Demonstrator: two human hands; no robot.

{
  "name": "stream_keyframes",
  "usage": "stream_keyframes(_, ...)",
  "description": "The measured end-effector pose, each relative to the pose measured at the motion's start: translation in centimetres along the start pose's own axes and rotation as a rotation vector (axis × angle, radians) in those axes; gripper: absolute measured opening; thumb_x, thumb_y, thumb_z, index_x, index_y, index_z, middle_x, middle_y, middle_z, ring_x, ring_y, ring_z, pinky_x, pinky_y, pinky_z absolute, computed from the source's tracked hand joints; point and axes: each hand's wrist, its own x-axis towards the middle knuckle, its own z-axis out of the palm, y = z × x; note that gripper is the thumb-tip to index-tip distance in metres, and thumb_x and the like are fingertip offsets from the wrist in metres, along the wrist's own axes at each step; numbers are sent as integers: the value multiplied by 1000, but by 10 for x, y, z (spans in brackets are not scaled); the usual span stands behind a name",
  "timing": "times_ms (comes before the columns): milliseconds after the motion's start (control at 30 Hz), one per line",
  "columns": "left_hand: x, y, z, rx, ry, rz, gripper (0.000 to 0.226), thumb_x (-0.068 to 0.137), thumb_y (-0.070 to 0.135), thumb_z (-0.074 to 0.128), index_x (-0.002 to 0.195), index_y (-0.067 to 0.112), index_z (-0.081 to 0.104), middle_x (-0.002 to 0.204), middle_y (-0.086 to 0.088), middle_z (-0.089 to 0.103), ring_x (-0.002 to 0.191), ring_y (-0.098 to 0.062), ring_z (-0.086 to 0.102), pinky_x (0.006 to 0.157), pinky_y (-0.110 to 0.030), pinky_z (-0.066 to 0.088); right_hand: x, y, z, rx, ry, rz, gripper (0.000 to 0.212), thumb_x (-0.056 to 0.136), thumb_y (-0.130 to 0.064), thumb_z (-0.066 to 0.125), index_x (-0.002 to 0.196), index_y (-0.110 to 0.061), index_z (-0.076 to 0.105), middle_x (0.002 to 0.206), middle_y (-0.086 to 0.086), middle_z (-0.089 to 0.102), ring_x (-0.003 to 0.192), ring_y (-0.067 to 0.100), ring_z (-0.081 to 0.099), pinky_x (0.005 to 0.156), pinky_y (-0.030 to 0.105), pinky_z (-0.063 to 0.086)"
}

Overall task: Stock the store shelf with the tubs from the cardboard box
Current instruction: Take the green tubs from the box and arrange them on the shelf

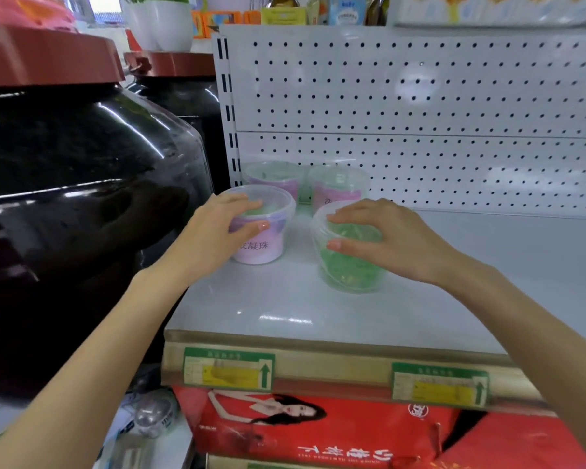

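Two clear-lidded tubs stand in the front row on the white shelf (487,282). My left hand (220,228) grips the left front tub (264,247), which has a pink label, from the top and side. My right hand (383,238) covers the lid of the right front tub (349,269), which shows green contents and leans slightly. Behind them, against the pegboard, stand two more pink-labelled tubs, one on the left (274,177) and one on the right (335,187). The cardboard box is out of view.
Two large dark glass jars with red lids, the nearer (82,198) and the farther (180,96), stand left of the shelf. A white pegboard back panel (420,113) rises behind. Price tags (229,368) line the shelf's front edge; red packaging (352,431) lies below.
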Motion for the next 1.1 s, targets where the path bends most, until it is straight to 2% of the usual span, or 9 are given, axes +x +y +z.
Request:
stream_keyframes(67, 4, -2, 4, 5, 20, 4, 43, 87, 34, 59, 127, 18, 57, 137, -3, 49, 130, -17, 39, 108, -22, 17, 7, 1, -1, 59, -21, 20, 48, 81, -49, 61, 126, -32, 58, 137, -15, 49, 124, 1, 39, 90, 14, 23)
stream_keyframes(233, 9, -5, 12, 7, 73, -7, 42, 85, 36, 62, 123, 21, 60, 129, -3, 53, 121, -20, 43, 98, -20, 25, 17, 8, -17, 129, -217, 88, 42, 81, -39, 66, 123, -37, 57, 137, -22, 46, 131, -1, 36, 99, 15, 23)
stream_keyframes(367, 9, -3, 17, 63, 112, -3, 41, 84, 40, 61, 122, 24, 60, 125, 0, 54, 115, -21, 45, 91, -21, 24, 22, -4, -14, 110, -10, 219, 42, 81, -51, 62, 119, -35, 61, 129, -13, 55, 110, 5, 48, 87, 24, 33)
stream_keyframes(467, 10, -2, 19, 88, 131, 4, 41, 84, 43, 61, 121, 25, 61, 123, 0, 55, 114, -22, 46, 91, -25, 26, 24, -16, 5, -171, 125, 257, 53, 79, -62, 56, 121, -31, 60, 129, -7, 57, 114, 17, 53, 83, 30, 37)
stream_keyframes(533, 10, -2, 18, 95, 126, 4, 41, 84, 43, 60, 122, 26, 60, 124, 1, 55, 114, -22, 46, 90, -25, 26, 25, -17, 9, -229, 119, 229, 53, 79, -62, 56, 120, -29, 61, 131, -5, 56, 119, 20, 51, 84, 31, 37)
stream_keyframes(700, 10, -5, 18, 117, 118, 20, 41, 85, 44, 59, 122, 28, 60, 125, -1, 54, 113, -22, 47, 93, -29, 29, 23, -8, -20, 36, -116, 203, 37, 85, -36, 64, 121, -28, 62, 139, -10, 48, 127, 10, 43, 91, 19, 29)
stream_keyframes(800, 10, -7, 18, 138, 101, 36, 41, 87, 44, 55, 125, 28, 58, 126, -1, 53, 112, -22, 46, 96, -32, 30, 24, -10, -13, 37, 7, 265, 49, 83, -49, 60, 125, -25, 58, 139, -9, 49, 128, 13, 44, 89, 22, 31)
stream_keyframes(933, 10, -7, 18, 141, 83, 34, 41, 89, 43, 51, 128, 29, 55, 127, -2, 50, 116, -21, 43, 98, -32, 27, 27, -18, 11, -287, 99, 211, 49, 85, -57, 53, 122, -27, 59, 131, -3, 57, 118, 23, 51, 83, 32, 38)
stream_keyframes(1100, 10, -8, 18, 119, 72, 31, 42, 90, 44, 50, 129, 29, 54, 128, -1, 49, 117, -20, 41, 100, -33, 26, 28, -11, -10, -149, -181, 178, 42, 92, -29, 55, 133, -30, 50, 144, -7, 43, 127, 15, 42, 93, 23, 30)
